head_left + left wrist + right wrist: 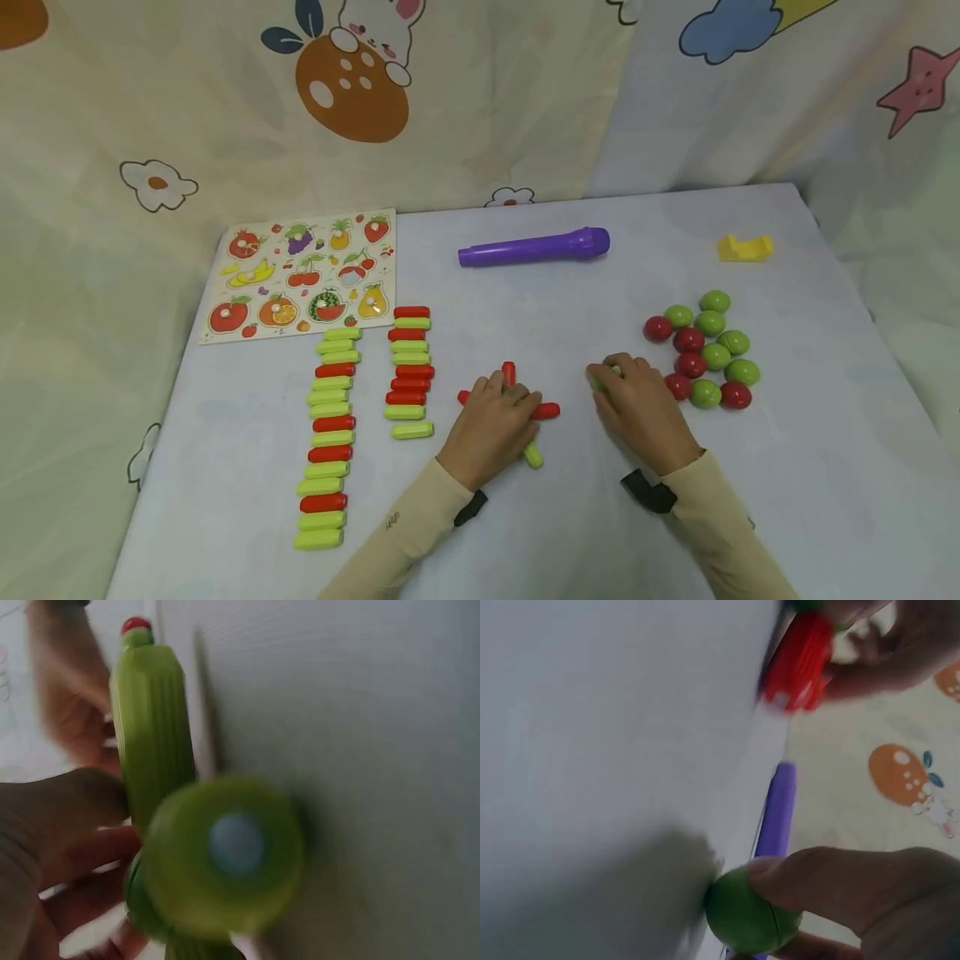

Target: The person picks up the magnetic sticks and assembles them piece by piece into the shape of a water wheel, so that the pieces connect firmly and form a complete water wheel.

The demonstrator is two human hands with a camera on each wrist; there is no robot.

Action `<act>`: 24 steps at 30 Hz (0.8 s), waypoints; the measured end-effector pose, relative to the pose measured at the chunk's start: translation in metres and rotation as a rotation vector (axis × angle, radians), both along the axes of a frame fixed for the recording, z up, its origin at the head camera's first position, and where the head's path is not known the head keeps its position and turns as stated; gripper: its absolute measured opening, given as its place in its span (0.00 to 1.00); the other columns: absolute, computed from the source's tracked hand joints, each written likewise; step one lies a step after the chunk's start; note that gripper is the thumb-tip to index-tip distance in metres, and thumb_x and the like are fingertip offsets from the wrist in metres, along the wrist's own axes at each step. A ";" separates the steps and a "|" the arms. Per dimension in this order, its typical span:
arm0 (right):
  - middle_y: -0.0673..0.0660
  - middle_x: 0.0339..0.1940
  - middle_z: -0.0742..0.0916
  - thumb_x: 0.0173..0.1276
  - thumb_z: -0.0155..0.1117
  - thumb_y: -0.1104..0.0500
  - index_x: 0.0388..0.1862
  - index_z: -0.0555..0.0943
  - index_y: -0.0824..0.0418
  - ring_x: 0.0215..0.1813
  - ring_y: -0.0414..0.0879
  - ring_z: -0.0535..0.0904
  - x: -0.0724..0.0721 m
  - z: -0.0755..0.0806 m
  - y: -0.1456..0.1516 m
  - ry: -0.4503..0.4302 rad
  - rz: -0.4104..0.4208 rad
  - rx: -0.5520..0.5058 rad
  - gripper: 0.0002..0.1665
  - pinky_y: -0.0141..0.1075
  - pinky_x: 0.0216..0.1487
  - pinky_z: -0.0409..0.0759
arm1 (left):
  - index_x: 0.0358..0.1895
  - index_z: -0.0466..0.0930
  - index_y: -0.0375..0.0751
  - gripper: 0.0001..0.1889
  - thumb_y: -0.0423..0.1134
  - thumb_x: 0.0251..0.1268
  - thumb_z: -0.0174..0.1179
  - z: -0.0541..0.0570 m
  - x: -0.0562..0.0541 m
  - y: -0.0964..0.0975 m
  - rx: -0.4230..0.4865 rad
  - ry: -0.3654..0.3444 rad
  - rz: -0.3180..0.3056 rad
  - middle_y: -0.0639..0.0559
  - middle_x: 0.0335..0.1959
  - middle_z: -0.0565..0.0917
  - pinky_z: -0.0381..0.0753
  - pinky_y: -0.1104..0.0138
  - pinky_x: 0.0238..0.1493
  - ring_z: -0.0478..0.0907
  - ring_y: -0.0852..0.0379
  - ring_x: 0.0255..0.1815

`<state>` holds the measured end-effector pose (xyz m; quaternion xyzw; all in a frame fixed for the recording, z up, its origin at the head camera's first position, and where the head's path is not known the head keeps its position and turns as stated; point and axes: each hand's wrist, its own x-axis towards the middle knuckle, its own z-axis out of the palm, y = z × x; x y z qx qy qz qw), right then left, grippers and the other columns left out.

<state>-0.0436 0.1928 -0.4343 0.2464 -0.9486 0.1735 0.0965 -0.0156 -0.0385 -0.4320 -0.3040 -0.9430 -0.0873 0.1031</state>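
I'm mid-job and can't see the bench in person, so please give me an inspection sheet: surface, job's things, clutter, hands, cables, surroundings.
Surface: white tabletop.
Job's things: crossed red and green sticks under the left hand; green ball at the right; two columns of loose sticks; cluster of red and green balls.
Clutter: fruit puzzle board, purple toy microphone, yellow plastic piece.
Hands: left hand grips the crossed sticks; right hand pinches the green ball.
Cables: nothing seen.
Surroundings: cartoon-print cloth behind the table.

Head cam faces forward-down over desk (825,500); wrist cams close-up, turned sideways; head, right wrist share purple microphone (525,249).
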 end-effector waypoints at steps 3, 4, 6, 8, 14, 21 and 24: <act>0.59 0.45 0.82 0.54 0.73 0.66 0.49 0.80 0.64 0.45 0.53 0.79 0.010 -0.002 -0.007 -0.110 0.046 -0.109 0.22 0.46 0.45 0.81 | 0.38 0.85 0.48 0.09 0.44 0.55 0.67 -0.002 -0.003 0.006 -0.079 0.011 -0.008 0.56 0.29 0.83 0.62 0.67 0.32 0.67 0.56 0.32; 0.57 0.45 0.82 0.54 0.74 0.66 0.49 0.80 0.63 0.46 0.51 0.80 0.013 -0.004 -0.008 -0.131 0.049 -0.140 0.23 0.45 0.46 0.81 | 0.36 0.85 0.48 0.07 0.44 0.55 0.67 -0.003 -0.004 0.008 -0.100 0.016 -0.007 0.56 0.27 0.82 0.61 0.67 0.32 0.67 0.56 0.32; 0.54 0.46 0.82 0.53 0.74 0.66 0.50 0.79 0.61 0.47 0.47 0.79 0.017 -0.007 -0.008 -0.165 0.034 -0.193 0.24 0.43 0.47 0.81 | 0.32 0.84 0.48 0.05 0.43 0.55 0.66 -0.005 -0.004 0.009 -0.115 0.028 -0.003 0.56 0.25 0.81 0.60 0.67 0.31 0.67 0.56 0.31; 0.51 0.46 0.82 0.53 0.75 0.66 0.50 0.78 0.59 0.47 0.43 0.79 0.019 -0.009 -0.008 -0.178 0.021 -0.241 0.25 0.41 0.48 0.81 | 0.29 0.84 0.48 0.05 0.43 0.55 0.67 -0.006 -0.004 0.009 -0.098 0.029 0.007 0.56 0.23 0.79 0.60 0.67 0.31 0.66 0.56 0.29; 0.44 0.44 0.82 0.53 0.76 0.64 0.48 0.77 0.55 0.47 0.37 0.77 0.020 -0.015 -0.009 -0.215 0.067 -0.360 0.25 0.29 0.52 0.76 | 0.32 0.85 0.48 0.06 0.44 0.55 0.68 -0.005 -0.005 0.008 -0.029 0.026 -0.001 0.56 0.25 0.81 0.60 0.69 0.31 0.64 0.58 0.30; 0.46 0.47 0.80 0.55 0.75 0.62 0.51 0.77 0.56 0.50 0.40 0.77 0.020 -0.013 -0.011 -0.191 0.066 -0.309 0.25 0.36 0.53 0.78 | 0.37 0.84 0.48 0.07 0.43 0.57 0.65 -0.002 -0.005 0.008 -0.026 0.015 -0.024 0.55 0.30 0.82 0.62 0.69 0.32 0.68 0.57 0.32; 0.52 0.45 0.81 0.55 0.74 0.60 0.51 0.78 0.59 0.43 0.45 0.79 0.021 -0.004 0.000 -0.082 -0.035 -0.207 0.24 0.41 0.41 0.82 | 0.43 0.84 0.49 0.10 0.43 0.57 0.64 0.001 -0.001 0.002 0.014 -0.031 -0.077 0.56 0.37 0.82 0.66 0.69 0.35 0.69 0.57 0.36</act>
